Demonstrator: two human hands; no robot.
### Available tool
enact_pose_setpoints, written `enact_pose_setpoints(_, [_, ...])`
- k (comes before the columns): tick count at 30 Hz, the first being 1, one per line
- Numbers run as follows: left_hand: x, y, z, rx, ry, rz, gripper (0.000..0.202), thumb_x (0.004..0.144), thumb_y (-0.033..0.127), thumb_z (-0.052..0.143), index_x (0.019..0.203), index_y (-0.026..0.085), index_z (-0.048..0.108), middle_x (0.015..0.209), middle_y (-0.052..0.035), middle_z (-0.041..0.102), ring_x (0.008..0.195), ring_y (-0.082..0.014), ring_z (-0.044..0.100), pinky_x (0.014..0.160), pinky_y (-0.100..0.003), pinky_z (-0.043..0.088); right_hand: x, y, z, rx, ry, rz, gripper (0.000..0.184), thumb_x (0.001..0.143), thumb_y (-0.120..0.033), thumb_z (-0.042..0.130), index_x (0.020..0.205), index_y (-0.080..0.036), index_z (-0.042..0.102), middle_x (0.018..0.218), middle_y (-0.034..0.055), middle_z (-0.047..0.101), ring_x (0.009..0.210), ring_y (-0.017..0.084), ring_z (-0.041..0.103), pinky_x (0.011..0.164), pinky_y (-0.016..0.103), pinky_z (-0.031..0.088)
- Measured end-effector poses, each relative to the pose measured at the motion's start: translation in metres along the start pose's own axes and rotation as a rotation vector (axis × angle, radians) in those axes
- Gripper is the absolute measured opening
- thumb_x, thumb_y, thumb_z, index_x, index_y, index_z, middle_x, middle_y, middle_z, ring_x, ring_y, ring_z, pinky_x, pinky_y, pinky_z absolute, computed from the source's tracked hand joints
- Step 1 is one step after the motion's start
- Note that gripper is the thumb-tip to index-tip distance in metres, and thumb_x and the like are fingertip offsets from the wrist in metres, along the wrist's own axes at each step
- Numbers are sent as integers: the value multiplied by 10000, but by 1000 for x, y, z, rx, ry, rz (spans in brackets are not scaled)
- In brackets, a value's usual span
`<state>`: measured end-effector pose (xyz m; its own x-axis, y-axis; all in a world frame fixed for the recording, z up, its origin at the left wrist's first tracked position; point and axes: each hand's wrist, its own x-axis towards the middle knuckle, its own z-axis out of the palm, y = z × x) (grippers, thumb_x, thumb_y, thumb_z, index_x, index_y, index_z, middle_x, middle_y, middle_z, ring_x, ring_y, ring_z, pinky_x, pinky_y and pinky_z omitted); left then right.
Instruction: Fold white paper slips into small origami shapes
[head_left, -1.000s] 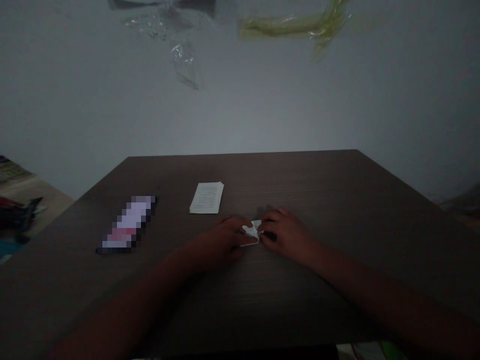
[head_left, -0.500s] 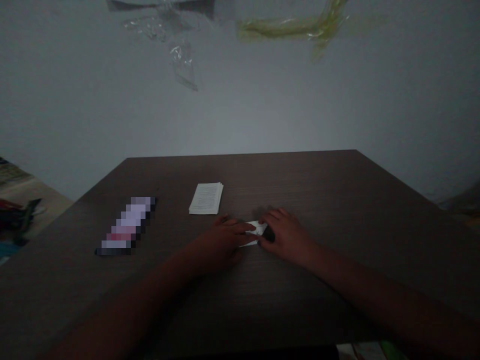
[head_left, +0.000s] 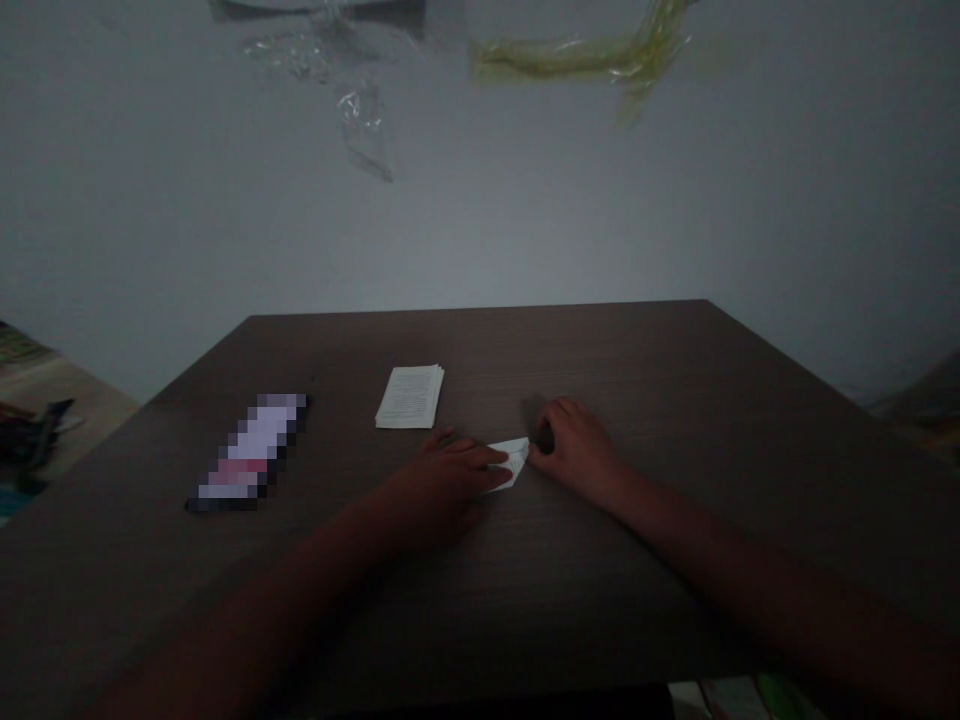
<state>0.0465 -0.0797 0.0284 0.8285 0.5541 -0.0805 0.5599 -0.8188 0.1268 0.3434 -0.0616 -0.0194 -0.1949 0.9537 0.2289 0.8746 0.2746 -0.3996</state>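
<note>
A small folded piece of white paper (head_left: 517,462) with print on it lies on the table in front of me. My left hand (head_left: 450,478) rests on its left part, fingers stretched out flat over it and pressing it against the tabletop. At the paper's right corner is my right hand (head_left: 574,448), its thumb and index finger curled together in a pinch on the corner. The paper's right edge looks slanted, and its left part is hidden under my left fingers.
A stack of printed paper sheets (head_left: 410,397) lies beyond my left hand. Farther left is a phone (head_left: 251,450) with a blurred screen. The brown table (head_left: 480,350) meets a wall (head_left: 480,220) bearing clear plastic and yellow tape (head_left: 562,60).
My right hand has drawn back slightly to the right, its fingers closing at the corner. More of the paper's right part, with a slanted edge, now shows. My left hand stays in place.
</note>
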Motion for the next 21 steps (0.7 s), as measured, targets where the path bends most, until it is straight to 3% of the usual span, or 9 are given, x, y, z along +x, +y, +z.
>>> enact_pose_setpoints(4, [-1, 2, -1, 18, 26, 11, 642, 1137, 187, 823, 1756, 359, 835, 1791, -82, 860, 1594, -387, 809, 1433, -635, 577, 4, 2, -1, 7, 6, 14, 204, 998, -263, 916, 1078, -283, 729, 1198, 106, 817, 1169, 367, 779, 974, 477, 600])
enact_pose_setpoints(10, [0, 3, 2, 25, 69, 16, 642, 1129, 200, 857, 1752, 356, 841, 1708, -98, 881, 1531, -394, 819, 1368, -607, 620, -11, -9, 3, 46, -46, -91, 269, 957, -234, 948, 1109, -272, 729, 1272, 122, 804, 1282, 402, 774, 1056, 518, 610])
enact_pose_setpoints(21, [-3, 6, -8, -3, 9, -3, 603, 1165, 209, 798, 1740, 388, 832, 1805, -63, 852, 1552, -374, 825, 1464, -652, 547, -26, -19, 2, 89, -77, -174, 283, 947, -242, 965, 1097, -283, 728, 1294, 116, 812, 1264, 394, 770, 1045, 536, 616])
